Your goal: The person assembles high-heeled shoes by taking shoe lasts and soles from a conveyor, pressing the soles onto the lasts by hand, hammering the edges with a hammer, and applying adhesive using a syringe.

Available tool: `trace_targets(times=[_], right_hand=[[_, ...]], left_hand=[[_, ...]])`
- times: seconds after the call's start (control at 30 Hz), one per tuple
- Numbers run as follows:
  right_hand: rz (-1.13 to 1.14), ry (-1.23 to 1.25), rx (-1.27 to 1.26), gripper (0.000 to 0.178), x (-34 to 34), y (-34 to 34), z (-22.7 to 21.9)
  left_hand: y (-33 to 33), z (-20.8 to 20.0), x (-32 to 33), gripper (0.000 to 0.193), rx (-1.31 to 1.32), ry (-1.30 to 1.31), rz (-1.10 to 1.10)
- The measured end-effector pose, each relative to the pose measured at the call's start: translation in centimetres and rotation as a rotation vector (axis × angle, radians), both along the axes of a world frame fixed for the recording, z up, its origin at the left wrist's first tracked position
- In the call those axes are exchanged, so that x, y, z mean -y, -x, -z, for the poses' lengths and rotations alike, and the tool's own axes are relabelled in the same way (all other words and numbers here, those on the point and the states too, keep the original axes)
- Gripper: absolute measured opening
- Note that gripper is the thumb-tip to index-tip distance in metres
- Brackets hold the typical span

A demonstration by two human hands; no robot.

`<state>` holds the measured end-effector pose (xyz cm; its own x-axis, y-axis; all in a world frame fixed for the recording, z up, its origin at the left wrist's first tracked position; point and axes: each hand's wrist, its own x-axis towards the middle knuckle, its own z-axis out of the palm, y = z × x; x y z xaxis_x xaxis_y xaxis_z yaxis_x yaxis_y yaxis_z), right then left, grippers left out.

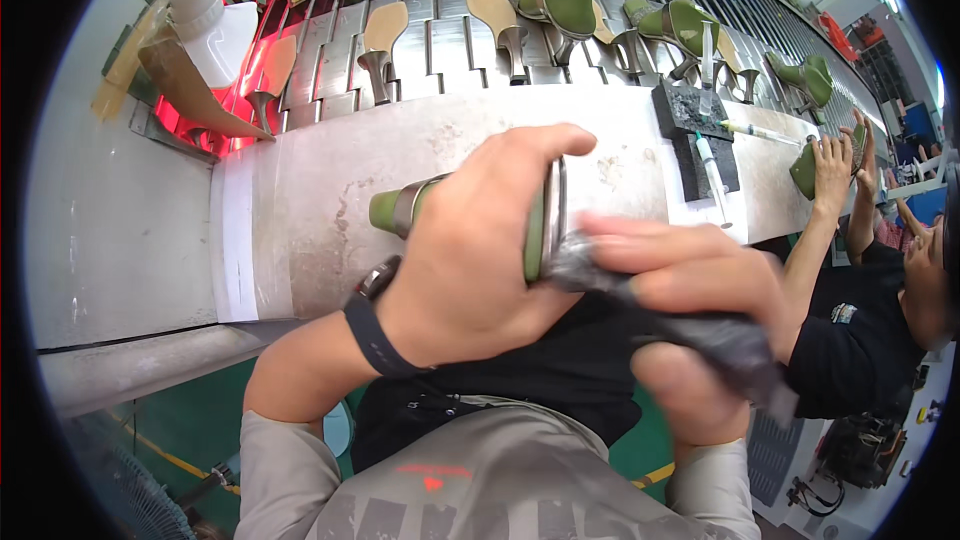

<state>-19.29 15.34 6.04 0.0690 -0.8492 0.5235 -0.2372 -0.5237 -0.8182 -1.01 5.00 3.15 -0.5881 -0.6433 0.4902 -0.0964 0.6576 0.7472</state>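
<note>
My left hand (460,240) is wrapped round a green shoe (384,210), held on its side over the pale worktop. The hand covers most of the shoe. One end shows to the left of the hand, and a green edge with a dark rim shows to its right. My right hand (690,275), smeared by motion, grips a crumpled black cloth or piece of thin plastic (725,345); I cannot tell which. One corner of this black piece touches the shoe's rim or lies right beside it.
Behind the worktop (310,230), a slatted metal conveyor (430,60) carries heeled tan soles (385,30) and green shoes (568,2). Syringes (712,175) rest on a black block (690,120). At right, a co-worker's hands (835,165) hold another green shoe. A red-lit machine (230,90) stands at left.
</note>
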Motion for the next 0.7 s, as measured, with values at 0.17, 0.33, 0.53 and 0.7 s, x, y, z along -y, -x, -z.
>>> trace_targets(times=[0.17,0.33,0.53,0.7], right_hand=[[0.106,-0.191,0.192,0.047,0.4,-0.9,-1.0],[0.149,-0.376,0.103,0.044,1.3,-0.8,-4.2],[0.047,-0.567,0.33,0.039,0.4,-1.6,-3.5],[-0.091,-0.546,0.329,0.024,-2.7,-2.4,6.1]], left_hand=[[0.2,1.5,-0.5,0.068,-0.073,0.084,-0.021],[0.1,2.3,-0.8,0.074,-0.134,0.231,0.011],[-1.8,3.6,-3.7,0.079,-0.15,0.247,0.005],[-4.7,11.1,-4.4,0.081,0.053,0.488,-0.344]])
